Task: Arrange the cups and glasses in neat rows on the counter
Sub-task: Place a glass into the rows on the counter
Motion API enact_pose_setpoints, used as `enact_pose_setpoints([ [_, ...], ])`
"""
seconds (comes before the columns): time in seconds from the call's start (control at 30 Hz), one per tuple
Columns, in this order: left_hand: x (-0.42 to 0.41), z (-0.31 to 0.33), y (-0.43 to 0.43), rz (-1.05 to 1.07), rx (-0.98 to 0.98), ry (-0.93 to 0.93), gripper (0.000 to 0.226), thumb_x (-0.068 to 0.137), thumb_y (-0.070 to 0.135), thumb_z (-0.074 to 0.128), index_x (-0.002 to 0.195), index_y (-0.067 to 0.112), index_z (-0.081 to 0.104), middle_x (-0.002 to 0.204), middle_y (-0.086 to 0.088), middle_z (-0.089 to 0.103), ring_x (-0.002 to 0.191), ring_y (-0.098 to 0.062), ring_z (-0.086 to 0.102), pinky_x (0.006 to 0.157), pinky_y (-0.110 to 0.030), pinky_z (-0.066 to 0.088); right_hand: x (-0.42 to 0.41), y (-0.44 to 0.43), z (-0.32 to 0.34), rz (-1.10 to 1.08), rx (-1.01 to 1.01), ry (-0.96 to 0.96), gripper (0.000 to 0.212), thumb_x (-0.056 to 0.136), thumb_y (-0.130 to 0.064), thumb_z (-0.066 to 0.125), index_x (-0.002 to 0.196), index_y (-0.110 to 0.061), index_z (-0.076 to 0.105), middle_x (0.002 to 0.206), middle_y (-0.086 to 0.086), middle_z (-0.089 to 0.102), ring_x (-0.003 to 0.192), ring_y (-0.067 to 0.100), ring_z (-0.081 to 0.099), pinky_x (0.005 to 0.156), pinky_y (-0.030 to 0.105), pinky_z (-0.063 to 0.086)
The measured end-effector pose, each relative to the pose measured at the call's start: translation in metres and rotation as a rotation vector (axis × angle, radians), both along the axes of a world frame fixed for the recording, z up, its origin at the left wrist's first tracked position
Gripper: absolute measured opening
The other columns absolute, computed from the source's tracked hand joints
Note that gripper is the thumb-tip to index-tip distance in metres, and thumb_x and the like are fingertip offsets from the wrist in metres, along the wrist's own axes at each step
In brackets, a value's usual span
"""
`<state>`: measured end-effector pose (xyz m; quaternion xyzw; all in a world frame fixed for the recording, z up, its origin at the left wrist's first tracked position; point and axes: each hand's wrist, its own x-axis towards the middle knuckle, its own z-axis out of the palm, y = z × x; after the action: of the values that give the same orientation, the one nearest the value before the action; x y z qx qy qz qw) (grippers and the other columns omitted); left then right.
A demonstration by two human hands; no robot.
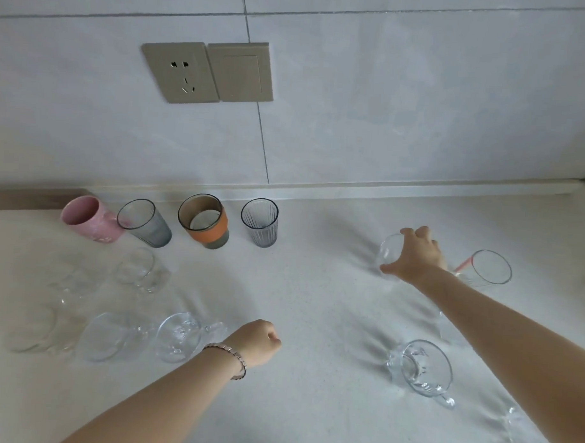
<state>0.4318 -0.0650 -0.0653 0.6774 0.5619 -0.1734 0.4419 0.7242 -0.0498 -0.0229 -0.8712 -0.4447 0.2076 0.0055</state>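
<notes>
Along the wall stand a pink mug (92,219), a grey tumbler (145,223), an orange-banded cup (205,221) and a ribbed grey glass (260,223) in a row. Clear glasses (140,270) and clear mugs (177,336) stand in front of them at the left. My right hand (416,255) grips a clear glass (389,253) from above at the right. My left hand (258,341) is a fist resting just right of the clear mugs, holding nothing. Another clear glass (491,271) with a pink handle and a clear mug (425,368) stand at the right.
The white counter (314,305) meets a tiled wall with a power socket (182,71) and a switch (241,72). A further clear glass (522,431) sits at the lower right, partly behind my right forearm.
</notes>
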Motion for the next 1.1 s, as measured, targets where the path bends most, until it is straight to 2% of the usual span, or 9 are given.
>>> enact_pose_setpoints([
  [0.1,-0.017,0.002,-0.007,0.015,-0.001,0.006,0.015,0.088,0.016,0.040,0.080,0.016,0.053,0.067,0.009,0.051,0.070,-0.016,0.051,0.060,-0.023,0.038,-0.043,-0.006,0.010,0.175,0.011,0.035,0.088,0.066,-0.035,0.080,0.140,-0.019,0.036,0.135,0.006,0.036,0.120,0.029,0.045,0.094,0.038,0.047],
  [0.2,-0.039,0.005,-0.014,0.031,-0.006,-0.002,0.013,0.084,0.014,0.038,0.078,0.015,0.049,0.070,0.001,0.050,0.061,-0.018,0.043,0.053,-0.023,0.031,-0.098,-0.004,0.018,0.328,0.016,0.100,0.088,0.066,-0.035,0.080,0.141,-0.022,0.035,0.136,0.003,0.035,0.121,0.026,0.045,0.094,0.036,0.046],
  [0.33,-0.070,0.007,-0.025,0.040,-0.011,0.000,0.015,0.084,0.014,0.038,0.080,0.015,0.052,0.076,0.001,0.054,0.065,-0.016,0.048,0.056,-0.022,0.034,-0.178,0.013,0.021,0.512,0.037,0.131,0.086,0.067,-0.035,0.079,0.140,-0.022,0.036,0.137,0.004,0.035,0.123,0.027,0.045,0.097,0.037,0.045],
  [0.5,-0.113,0.003,-0.033,0.101,-0.010,0.010,0.016,0.083,0.014,0.038,0.071,0.016,0.047,0.076,0.000,0.053,0.071,-0.019,0.046,0.065,-0.025,0.038,-0.258,0.038,0.010,0.604,0.045,0.140,0.082,0.069,-0.031,0.079,0.138,-0.018,0.036,0.136,0.007,0.035,0.123,0.029,0.045,0.097,0.038,0.046],
  [0.63,-0.147,0.003,-0.031,0.138,0.014,0.022,0.015,0.086,0.015,0.038,0.075,0.014,0.048,0.086,-0.007,0.058,0.077,-0.020,0.048,0.073,-0.029,0.042,-0.299,0.053,0.000,0.619,0.043,0.127,0.084,0.070,-0.027,0.079,0.139,-0.018,0.032,0.140,0.005,0.032,0.120,0.031,0.046,0.094,0.038,0.047],
  [0.77,-0.171,-0.003,-0.027,0.188,0.024,0.020,0.012,0.085,0.016,0.038,0.079,0.015,0.048,0.085,-0.002,0.053,0.076,-0.019,0.046,0.070,-0.027,0.038,-0.323,0.060,-0.010,0.590,0.021,0.104,0.081,0.072,-0.025,0.078,0.138,-0.017,0.033,0.144,0.005,0.029,0.122,0.030,0.043,0.094,0.038,0.045],
  [0.9,-0.180,-0.006,-0.026,0.183,0.025,0.014,0.012,0.086,0.016,0.038,0.081,0.016,0.049,0.087,-0.001,0.053,0.079,-0.019,0.047,0.073,-0.026,0.038,-0.326,0.059,-0.012,0.524,0.035,0.192,0.089,0.075,-0.034,0.077,0.144,-0.020,0.024,0.146,0.008,0.027,0.128,0.031,0.038,0.099,0.041,0.043],
  [1.0,-0.178,-0.009,-0.028,0.143,0.021,0.019,0.012,0.087,0.016,0.038,0.080,0.016,0.048,0.089,-0.002,0.052,0.080,-0.019,0.047,0.073,-0.026,0.038,-0.309,0.045,-0.007,0.435,0.108,0.276,0.077,0.083,-0.038,0.067,0.144,-0.016,0.026,0.144,0.012,0.029,0.132,0.030,0.034,0.104,0.040,0.039],
  [1.1,-0.165,-0.010,-0.029,0.077,0.031,0.032,0.021,0.088,0.017,0.038,0.067,0.018,0.043,0.084,0.000,0.051,0.077,-0.019,0.046,0.069,-0.026,0.037,-0.270,0.018,-0.003,0.387,0.080,0.257,0.066,0.088,-0.032,0.060,0.144,-0.014,0.029,0.145,0.011,0.031,0.135,0.028,0.032,0.106,0.038,0.036],
])
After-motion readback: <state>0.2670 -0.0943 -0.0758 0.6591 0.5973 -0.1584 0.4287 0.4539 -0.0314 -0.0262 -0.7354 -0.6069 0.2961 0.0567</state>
